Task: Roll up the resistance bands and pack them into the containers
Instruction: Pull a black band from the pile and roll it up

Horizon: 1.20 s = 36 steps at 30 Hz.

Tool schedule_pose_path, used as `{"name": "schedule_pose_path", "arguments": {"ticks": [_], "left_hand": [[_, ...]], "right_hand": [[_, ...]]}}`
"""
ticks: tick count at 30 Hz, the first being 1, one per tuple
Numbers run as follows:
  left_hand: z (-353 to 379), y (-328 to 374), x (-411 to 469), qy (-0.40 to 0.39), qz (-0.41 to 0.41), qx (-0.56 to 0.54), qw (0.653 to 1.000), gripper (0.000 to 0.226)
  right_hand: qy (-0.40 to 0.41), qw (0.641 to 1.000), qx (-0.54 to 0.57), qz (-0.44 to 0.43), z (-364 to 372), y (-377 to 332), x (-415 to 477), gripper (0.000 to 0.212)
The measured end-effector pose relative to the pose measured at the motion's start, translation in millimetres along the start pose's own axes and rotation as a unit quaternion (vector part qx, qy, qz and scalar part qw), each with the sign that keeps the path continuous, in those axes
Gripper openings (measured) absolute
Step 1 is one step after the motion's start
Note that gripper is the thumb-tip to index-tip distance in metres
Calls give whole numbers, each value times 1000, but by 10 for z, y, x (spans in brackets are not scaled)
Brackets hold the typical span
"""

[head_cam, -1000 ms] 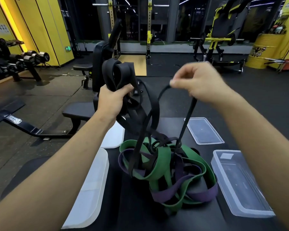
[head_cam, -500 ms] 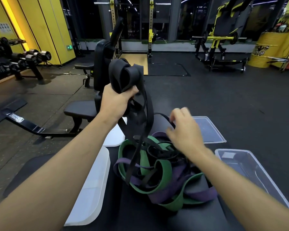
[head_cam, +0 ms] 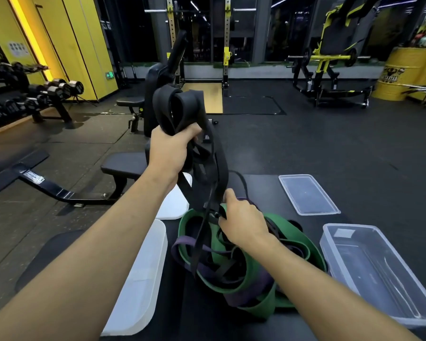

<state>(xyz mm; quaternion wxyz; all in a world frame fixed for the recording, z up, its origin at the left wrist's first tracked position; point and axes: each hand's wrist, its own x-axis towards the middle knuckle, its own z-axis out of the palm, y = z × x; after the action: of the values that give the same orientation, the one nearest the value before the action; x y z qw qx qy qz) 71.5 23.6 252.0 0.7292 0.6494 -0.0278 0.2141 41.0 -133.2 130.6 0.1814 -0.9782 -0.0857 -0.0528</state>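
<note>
A dumbbell rack [head_cam: 52, 94] lines the left wall. A black bench [head_cam: 123, 163] stands before a power rack [head_cam: 226, 45], with a yellow barrel [head_cam: 401, 75] far right.

The black padded surface [head_cam: 263, 190] carries a heap of resistance bands [head_cam: 253, 286] at centre, a near white lid [head_cam: 138, 279] at 9 o'clock, a far white lid [head_cam: 175, 205] at 11, a shallow clear container [head_cam: 284, 190] at 1, and a deep clear container [head_cam: 330, 244] at 3.

Matt rubbery bands [head_cam: 252, 273], clear glossy plastic container [head_cam: 379, 279], bench pad [head_cam: 263, 190] seemingly smooth matt vinyl.
</note>
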Motion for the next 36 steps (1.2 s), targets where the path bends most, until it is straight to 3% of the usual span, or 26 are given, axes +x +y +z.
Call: {"name": "schedule_pose_path", "arguments": {"ticks": [3, 8, 14, 16, 19, 23, 25, 29, 31, 32, 34, 36], "left_hand": [[-19, -60, 51, 30, -29, -7, 999, 15], [-115, -255, 146, 74, -80, 28, 994, 9], [-278, -501, 253, 140, -129, 63, 980, 32], [-313, -569, 251, 149, -144, 84, 975, 35], [-326, -670, 215, 144, -162, 99, 971, 39], [-331, -710, 169, 151, -183, 95, 967, 41], [-341, -714, 177, 158, -185, 88, 966, 41], [-333, -633, 182, 173, -173, 84, 966, 49], [-323, -580, 188, 186, -149, 70, 969, 48], [-319, -547, 191, 192, -135, 62, 970, 44], [-319, -488, 219, 198, -109, 40, 973, 34], [-299, -402, 231, 201, -93, 19, 975, 20]], "right_hand": [[8, 1000, -7, 0, -119, 17, -44, 18], [21, 996, 75, 35, -617, -8, 18, 32], [-30, 989, 143, 29, -1293, 19, 17, 32], [-10, 971, 237, 24, -1369, 53, 19, 41], [11, 904, 427, 12, -1366, 44, 31, 45], [1, 700, 713, -42, -1385, 29, 16, 38], [22, 645, 761, -60, -1418, 87, 17, 35], [73, 688, 722, 0, -1295, 282, 97, 13], [94, 690, 713, 77, -1134, 451, 148, 26], [118, 709, 682, 134, -1041, 562, 166, 29], [138, 786, 548, 249, -809, 848, 171, 32], [68, 865, 411, 281, -553, 1131, 134, 33]]}}
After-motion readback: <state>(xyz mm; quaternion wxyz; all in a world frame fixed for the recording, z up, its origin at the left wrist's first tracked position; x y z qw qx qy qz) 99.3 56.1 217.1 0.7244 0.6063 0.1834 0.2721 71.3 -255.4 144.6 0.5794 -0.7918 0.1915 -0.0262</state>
